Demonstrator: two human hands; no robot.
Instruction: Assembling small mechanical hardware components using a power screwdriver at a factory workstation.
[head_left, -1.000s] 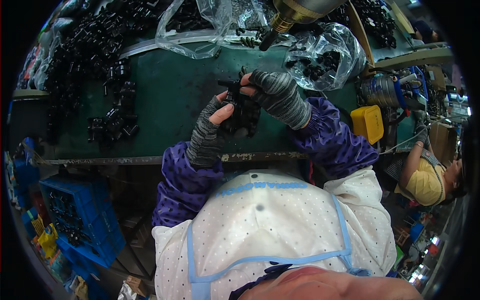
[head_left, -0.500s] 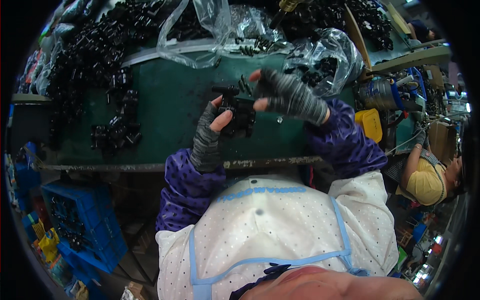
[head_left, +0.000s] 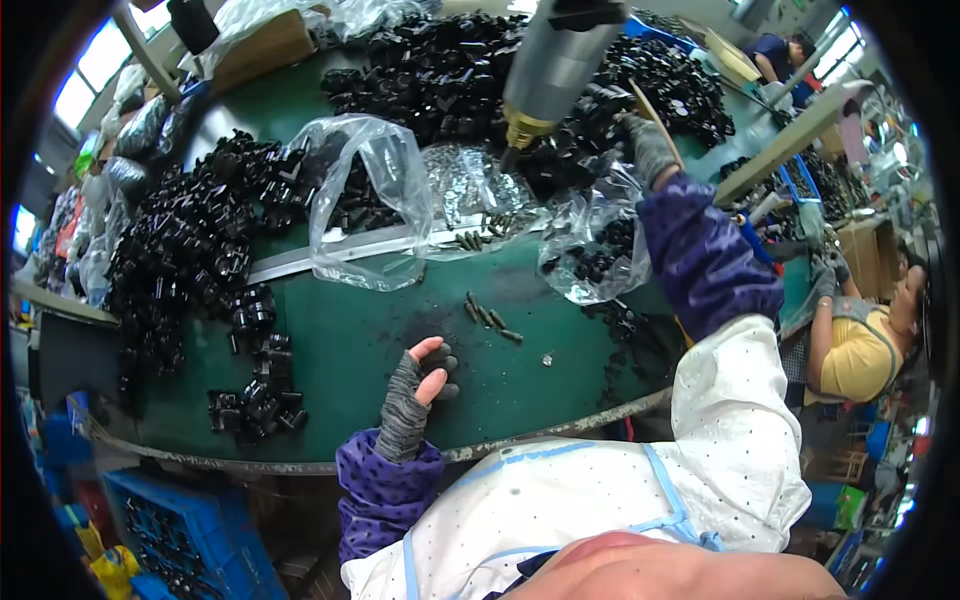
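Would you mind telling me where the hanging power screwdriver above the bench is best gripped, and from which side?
Probably around the grey barrel of the hanging screwdriver, above its brass collar. It hangs nearly upright with its tip pointing down at the green bench, so the round body is open to a wrap from the side. The right hand is nearest, so coming from the right suits; the left hand holds a small black part.

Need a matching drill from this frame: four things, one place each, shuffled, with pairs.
Things:
1. left hand
2. right hand
3. hanging driver tool
4. blue crate

Places:
A. under the bench edge, lower left
B. near the bench front edge, holding a small black part
C. overhead, tip pointing down at the bags
D. stretched out to the far black parts pile

Pairs: 1-B, 2-D, 3-C, 4-A
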